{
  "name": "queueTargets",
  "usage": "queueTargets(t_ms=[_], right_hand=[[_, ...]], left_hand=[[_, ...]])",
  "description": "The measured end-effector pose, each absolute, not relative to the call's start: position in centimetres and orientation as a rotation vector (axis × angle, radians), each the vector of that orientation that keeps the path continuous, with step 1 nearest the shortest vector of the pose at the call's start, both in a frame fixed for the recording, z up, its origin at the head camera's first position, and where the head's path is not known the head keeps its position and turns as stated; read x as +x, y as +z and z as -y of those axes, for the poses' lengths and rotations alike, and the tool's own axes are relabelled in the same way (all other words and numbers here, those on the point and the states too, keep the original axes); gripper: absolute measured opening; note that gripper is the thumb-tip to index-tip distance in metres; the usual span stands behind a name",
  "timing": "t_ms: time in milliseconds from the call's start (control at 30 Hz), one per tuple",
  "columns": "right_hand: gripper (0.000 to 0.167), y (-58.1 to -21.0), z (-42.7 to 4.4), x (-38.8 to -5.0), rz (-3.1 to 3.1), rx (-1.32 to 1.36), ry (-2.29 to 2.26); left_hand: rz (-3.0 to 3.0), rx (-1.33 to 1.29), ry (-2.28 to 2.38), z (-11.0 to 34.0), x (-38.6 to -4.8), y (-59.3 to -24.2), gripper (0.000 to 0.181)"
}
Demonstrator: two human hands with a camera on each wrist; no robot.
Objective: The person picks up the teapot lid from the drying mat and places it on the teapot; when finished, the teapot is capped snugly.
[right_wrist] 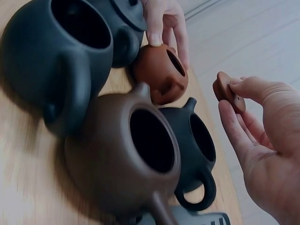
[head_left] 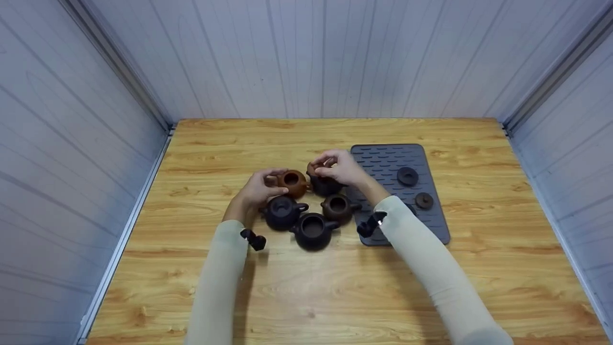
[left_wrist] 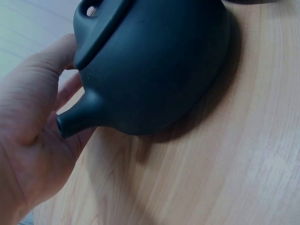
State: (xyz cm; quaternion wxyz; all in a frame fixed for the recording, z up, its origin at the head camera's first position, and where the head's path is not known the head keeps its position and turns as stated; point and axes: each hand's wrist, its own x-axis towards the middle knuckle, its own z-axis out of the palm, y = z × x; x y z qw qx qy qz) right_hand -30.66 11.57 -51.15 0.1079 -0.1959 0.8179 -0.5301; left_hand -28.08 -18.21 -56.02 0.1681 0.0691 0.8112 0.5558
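A small orange-brown teapot (head_left: 299, 190) stands lidless on the table, and my left hand (head_left: 258, 189) holds its body between thumb and fingers. My right hand (head_left: 342, 167) pinches a matching orange-brown lid (right_wrist: 228, 92), tilted and apart from the teapot, above a dark open teapot (right_wrist: 185, 136). Close to my left wrist sits a dark teapot with its lid on (left_wrist: 154, 70), its spout toward the palm. A brown open teapot (right_wrist: 103, 154) and a larger black open teapot (head_left: 311, 240) complete the cluster nearer to me.
Right of the teapots lies a grey slotted mat (head_left: 383, 165). On it rest a black lid (head_left: 407, 176) and a brown lid (head_left: 424, 201); my right forearm partly hides another dark item. Pale panel walls (head_left: 306, 57) enclose the wooden table (head_left: 230, 139) at the back and sides.
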Motion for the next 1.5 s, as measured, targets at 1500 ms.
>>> queueTargets(t_ms=[1500], right_hand=[[0.019, -53.9, -5.7, -29.9, -2.468, -0.533, -1.542]], left_hand=[[-2.302, 0.216, 1.533, 18.3, -28.2, -55.8, 0.062]])
